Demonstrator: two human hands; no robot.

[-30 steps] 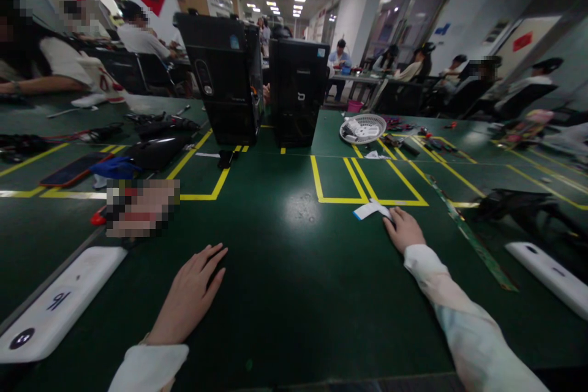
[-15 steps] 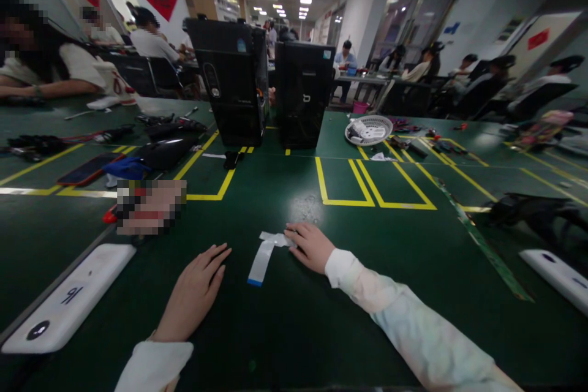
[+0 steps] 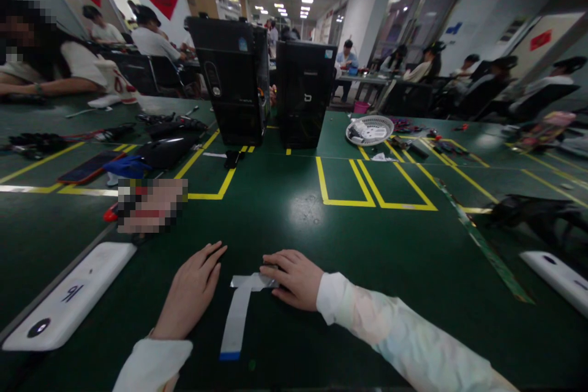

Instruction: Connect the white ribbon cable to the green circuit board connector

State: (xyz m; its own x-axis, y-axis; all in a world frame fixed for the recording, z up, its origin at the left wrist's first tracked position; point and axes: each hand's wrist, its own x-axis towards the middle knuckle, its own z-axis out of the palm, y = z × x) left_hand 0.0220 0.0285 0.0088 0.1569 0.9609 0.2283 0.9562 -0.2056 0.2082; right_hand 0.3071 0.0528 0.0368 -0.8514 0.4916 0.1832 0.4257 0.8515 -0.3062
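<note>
my left hand (image 3: 189,291) lies empty, apart from my right hand (image 3: 296,278) on the white ribbon cable (image 3: 236,321); whether pinching, i can't tell. dragging could crease it.

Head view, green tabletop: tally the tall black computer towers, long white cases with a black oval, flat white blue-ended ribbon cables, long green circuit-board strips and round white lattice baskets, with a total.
Computer towers: 2
White cases: 2
Ribbon cable: 1
Circuit-board strip: 1
Basket: 1
Total: 7

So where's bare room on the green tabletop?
The bare green tabletop runs from the right hand to the yellow tape outlines and the long, narrow green strip. Crowded: the far left, with tangled black cables.
</note>
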